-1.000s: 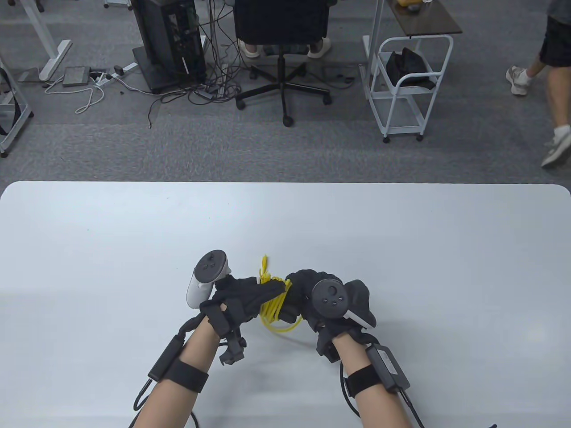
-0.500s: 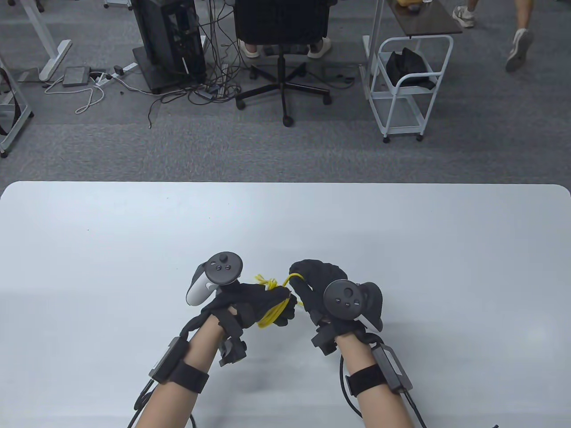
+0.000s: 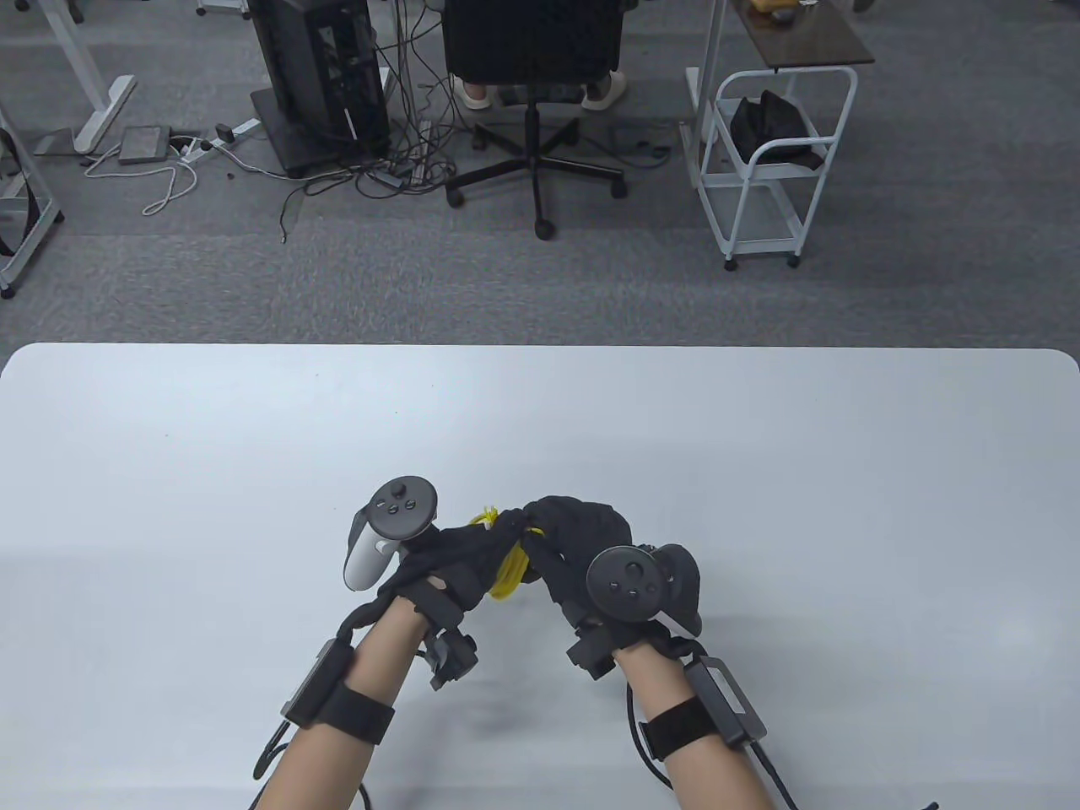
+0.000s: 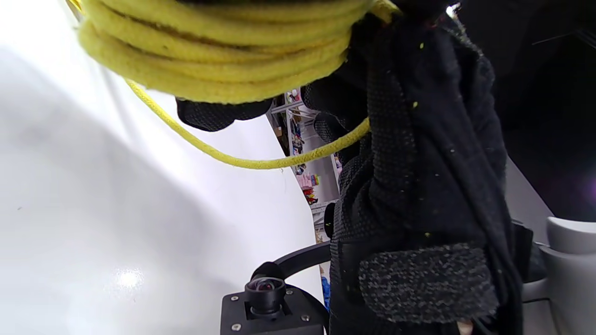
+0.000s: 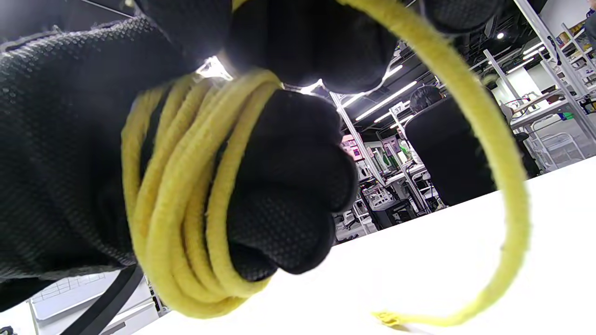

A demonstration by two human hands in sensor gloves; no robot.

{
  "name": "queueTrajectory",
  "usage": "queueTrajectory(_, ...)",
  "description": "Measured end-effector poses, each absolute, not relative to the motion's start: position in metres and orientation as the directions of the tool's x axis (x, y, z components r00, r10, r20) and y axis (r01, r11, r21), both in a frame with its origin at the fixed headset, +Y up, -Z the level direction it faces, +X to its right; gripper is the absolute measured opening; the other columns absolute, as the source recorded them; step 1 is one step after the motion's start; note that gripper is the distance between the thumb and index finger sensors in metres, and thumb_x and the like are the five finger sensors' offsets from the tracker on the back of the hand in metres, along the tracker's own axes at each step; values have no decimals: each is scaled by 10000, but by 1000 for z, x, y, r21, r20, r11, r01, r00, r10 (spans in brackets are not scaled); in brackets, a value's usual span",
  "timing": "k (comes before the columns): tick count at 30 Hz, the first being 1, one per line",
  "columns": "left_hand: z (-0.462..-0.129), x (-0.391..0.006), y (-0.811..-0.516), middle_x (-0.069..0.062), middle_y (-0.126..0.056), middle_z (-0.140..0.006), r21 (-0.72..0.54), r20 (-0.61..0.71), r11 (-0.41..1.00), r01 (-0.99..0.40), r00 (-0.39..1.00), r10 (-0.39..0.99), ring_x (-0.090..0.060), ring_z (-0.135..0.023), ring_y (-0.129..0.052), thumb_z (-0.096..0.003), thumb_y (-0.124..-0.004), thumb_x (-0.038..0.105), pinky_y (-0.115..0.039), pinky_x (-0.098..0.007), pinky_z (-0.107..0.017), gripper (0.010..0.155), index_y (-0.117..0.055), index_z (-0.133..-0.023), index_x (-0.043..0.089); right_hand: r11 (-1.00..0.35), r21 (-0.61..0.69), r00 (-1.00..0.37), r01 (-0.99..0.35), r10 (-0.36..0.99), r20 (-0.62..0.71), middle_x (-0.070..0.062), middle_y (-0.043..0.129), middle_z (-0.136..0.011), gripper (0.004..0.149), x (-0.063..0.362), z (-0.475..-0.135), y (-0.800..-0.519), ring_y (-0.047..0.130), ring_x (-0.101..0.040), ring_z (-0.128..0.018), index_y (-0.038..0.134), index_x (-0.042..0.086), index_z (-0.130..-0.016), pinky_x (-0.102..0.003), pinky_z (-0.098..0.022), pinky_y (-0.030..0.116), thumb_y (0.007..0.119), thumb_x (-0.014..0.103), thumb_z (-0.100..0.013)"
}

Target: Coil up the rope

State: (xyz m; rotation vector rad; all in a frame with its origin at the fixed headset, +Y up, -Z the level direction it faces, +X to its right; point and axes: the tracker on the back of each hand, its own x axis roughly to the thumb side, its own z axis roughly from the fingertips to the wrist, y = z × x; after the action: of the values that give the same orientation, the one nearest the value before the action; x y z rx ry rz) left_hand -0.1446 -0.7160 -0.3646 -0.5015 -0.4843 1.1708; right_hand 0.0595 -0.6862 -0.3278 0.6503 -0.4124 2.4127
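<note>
A yellow rope point(image 3: 506, 575) is wound in several turns around the fingers of my left hand point(image 3: 494, 547), which grips the coil just above the white table point(image 3: 759, 472). My right hand point(image 3: 553, 527) is pressed against the left hand's fingertips and holds the loose strand at the top of the coil. In the right wrist view the coil point(image 5: 186, 209) wraps the left glove, and the free strand point(image 5: 503, 153) arcs down to its frayed end point(image 5: 386, 318) at the table. In the left wrist view the coil point(image 4: 209, 60) is at the top, with one slack loop point(image 4: 242, 160) hanging below it.
Beyond the table's far edge are an office chair point(image 3: 533, 51) with a seated person, a computer tower point(image 3: 321, 76) with floor cables, and a white cart point(image 3: 764, 160).
My right hand has moved left and closed against the left hand's fingertips. The strand between the hands has shortened. The frayed end that stuck up behind the left hand is out of the table view.
</note>
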Motion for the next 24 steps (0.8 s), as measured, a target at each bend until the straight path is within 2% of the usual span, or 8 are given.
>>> queueTrajectory(6, -366, -148, -715, -284, -826, -1022, -548, 105, 326, -771, 323, 941, -416, -829, -921, -611, -422, 557, -720, -449, -632, 741, -698, -1078, 52, -767, -143, -694, -626, 464, 551, -148, 769, -949, 422, 59, -327, -686, 828, -399, -769, 712, 171, -933, -684, -646, 575, 717, 407, -584)
queueTrajectory(10, -366, -152, -715, -277, -807, -1037, -506, 82, 291, -812, 290, 953, -411, -842, -911, -614, -435, 561, -713, -446, -640, 736, -672, -1091, 54, -777, -130, -684, -616, 445, 577, -146, 772, -949, 420, 54, -325, -686, 829, -400, -768, 714, 173, -935, -684, -647, 575, 708, 408, -586)
queueTrajectory(14, -366, -156, -715, -263, -783, -1055, -457, 61, 259, -851, 261, 963, -399, -862, -895, -624, -491, 548, -706, -436, -652, 699, -641, -1103, 62, -801, -115, -686, -587, 417, 596, -151, 776, -948, 420, 48, -323, -689, 832, -401, -766, 724, 171, -933, -682, -646, 578, 705, 408, -587)
queueTrajectory(24, -368, -163, -711, -227, -719, -1103, -385, 112, 231, -893, 204, 973, -360, -928, -850, -629, -614, 468, -681, -413, -696, 625, -557, -1127, 95, -859, -56, -694, -509, 371, 617, -150, 800, -931, 412, 39, -322, -696, 848, -403, -750, 745, 172, -920, -674, -641, 592, 701, 412, -589)
